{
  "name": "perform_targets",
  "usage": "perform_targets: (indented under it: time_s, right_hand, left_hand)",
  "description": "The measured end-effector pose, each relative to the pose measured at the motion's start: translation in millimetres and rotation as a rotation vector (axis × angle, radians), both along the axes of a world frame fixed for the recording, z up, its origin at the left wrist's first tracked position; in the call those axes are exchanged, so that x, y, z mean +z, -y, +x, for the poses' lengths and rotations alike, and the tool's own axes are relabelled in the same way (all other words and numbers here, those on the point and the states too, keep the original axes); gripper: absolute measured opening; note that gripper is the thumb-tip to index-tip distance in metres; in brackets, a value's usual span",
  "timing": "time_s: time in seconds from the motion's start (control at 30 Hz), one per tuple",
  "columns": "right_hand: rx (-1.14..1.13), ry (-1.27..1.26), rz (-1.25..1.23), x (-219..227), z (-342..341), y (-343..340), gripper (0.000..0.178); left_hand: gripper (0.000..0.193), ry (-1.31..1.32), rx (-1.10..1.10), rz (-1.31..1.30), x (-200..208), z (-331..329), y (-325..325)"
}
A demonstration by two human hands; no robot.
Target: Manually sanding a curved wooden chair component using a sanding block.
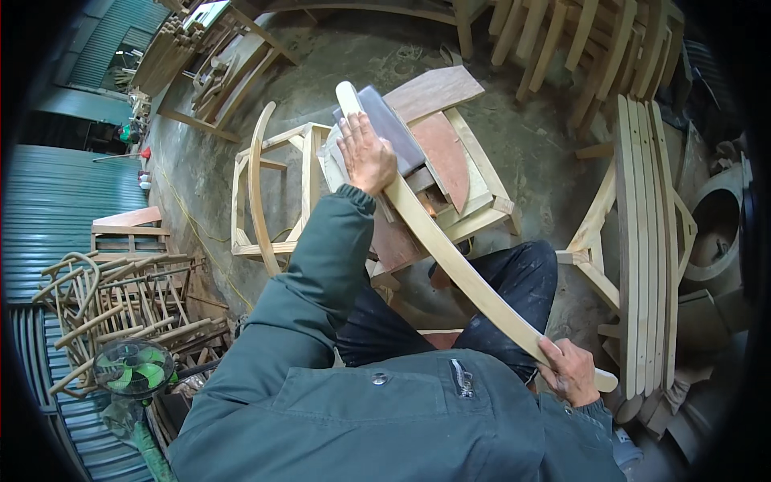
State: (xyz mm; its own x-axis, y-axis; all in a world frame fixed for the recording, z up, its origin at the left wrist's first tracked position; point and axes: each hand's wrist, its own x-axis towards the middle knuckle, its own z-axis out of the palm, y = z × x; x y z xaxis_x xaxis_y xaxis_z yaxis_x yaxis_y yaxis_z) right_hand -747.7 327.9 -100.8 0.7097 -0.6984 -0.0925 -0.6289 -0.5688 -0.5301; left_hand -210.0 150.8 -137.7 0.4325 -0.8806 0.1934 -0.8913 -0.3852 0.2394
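Note:
A long, pale, curved wooden slat (458, 261) runs slantwise over my lap, from the makeshift bench's far side to my right side. My left hand (367, 154) presses down over its far part, fingers laid across the wood. My right hand (569, 371) is closed round the near end, with the thumb on top. Under and beside the far part lies a smooth grey, flat-topped piece (392, 132). It sits among boards on a light wooden frame (480, 218), with a reddish-brown board (442, 153) at its right. An orange glow shows in a gap below the slat.
Left of the bench stands another wooden frame (307, 181) with a curved slat (257, 181) leaning on it. Several long slats (646, 249) rest on a trestle at right. A green fan (135, 368) and stacked chair frames (120, 309) stand at left. A yellow cord (186, 210) crosses the floor.

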Motion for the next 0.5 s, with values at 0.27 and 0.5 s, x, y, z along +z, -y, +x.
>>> perform_targets:
  time_s: [0.27, 0.5]
  right_hand:
    - [0.029, 0.018, -0.124, -5.2, 85.1, 27.3, 0.07]
    - [-0.041, -0.024, -0.111, -7.4, 159.9, 37.8, 0.074]
  left_hand:
    - [0.071, 0.033, -0.017, -0.072, -1.4, 82.6, 69.7]
    - [0.072, -0.009, 0.005, -0.11, 0.9, 129.4, 122.9]
